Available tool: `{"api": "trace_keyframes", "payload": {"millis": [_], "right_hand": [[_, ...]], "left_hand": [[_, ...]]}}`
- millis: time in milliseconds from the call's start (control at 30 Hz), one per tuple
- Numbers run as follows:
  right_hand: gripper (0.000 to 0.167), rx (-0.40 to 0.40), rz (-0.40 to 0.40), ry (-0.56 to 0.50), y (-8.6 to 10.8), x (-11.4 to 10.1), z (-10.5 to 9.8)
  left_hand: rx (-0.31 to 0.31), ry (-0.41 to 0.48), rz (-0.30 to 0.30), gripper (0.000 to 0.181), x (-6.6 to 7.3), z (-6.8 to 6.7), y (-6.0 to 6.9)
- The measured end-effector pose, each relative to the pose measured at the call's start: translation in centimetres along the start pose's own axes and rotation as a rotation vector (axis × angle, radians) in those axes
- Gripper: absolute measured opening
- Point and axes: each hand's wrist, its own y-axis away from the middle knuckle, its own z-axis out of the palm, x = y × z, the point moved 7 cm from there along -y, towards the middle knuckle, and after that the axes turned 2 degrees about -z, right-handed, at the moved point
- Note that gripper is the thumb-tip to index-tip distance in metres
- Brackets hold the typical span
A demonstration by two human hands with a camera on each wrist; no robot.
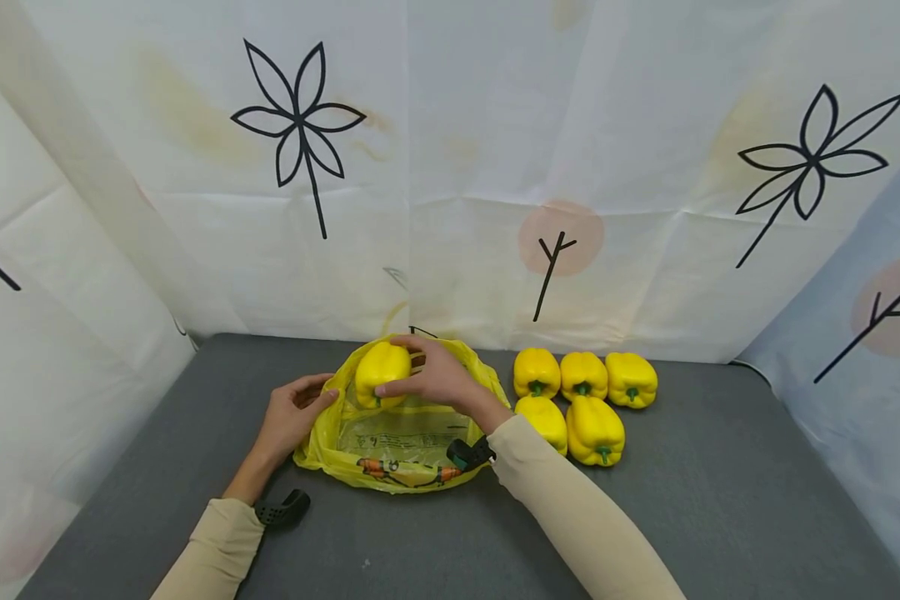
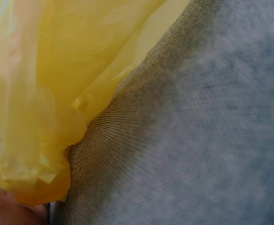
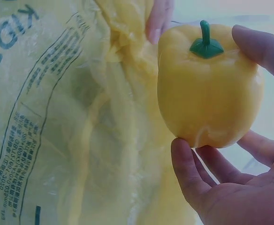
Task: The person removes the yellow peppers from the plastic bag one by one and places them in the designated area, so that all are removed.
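A yellow bell pepper (image 1: 381, 373) with a green stem is gripped by my right hand (image 1: 444, 375) over the mouth of a yellow plastic bag (image 1: 321, 446). In the right wrist view the thumb presses one side of the pepper (image 3: 207, 93) and the curled fingers hold the opposite side. My left hand (image 1: 288, 418) pinches the bag's left rim between thumb and fingers. The left wrist view is filled mostly by the bag's outer side (image 2: 57, 93), with a bit of the hand at the lower left corner. Inside the bag, printed clear plastic shows.
Several yellow bell peppers (image 1: 596, 429) sit in two rows right of the bag, beside my right forearm, which partly covers one. A grey tabletop (image 1: 720, 500) lies beneath everything. A white patterned curtain (image 1: 450, 167) stands behind and at both sides.
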Motion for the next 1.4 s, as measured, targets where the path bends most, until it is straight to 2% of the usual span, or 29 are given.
{"api": "trace_keyframes", "payload": {"millis": [267, 900, 1100, 1400], "right_hand": [[0.080, -0.006, -0.057, 0.012, 1.8, -1.3, -0.7], [0.076, -0.042, -0.160, 0.059, 6.6, -2.4, -1.8], [0.075, -0.048, -0.176, 0.065, 8.3, -2.5, -2.3], [0.078, -0.025, -0.159, 0.045, 10.0, -2.4, -3.8]], "left_hand": [[-0.004, -0.016, -0.006, 0.042, 0.0, 0.1, 0.1], [-0.005, -0.025, -0.008, 0.043, -0.1, 0.0, 0.2], [-0.011, -0.013, 0.000, 0.042, -0.1, 0.1, 0.2], [-0.007, -0.015, -0.005, 0.042, -0.1, 0.0, 0.1]]}}
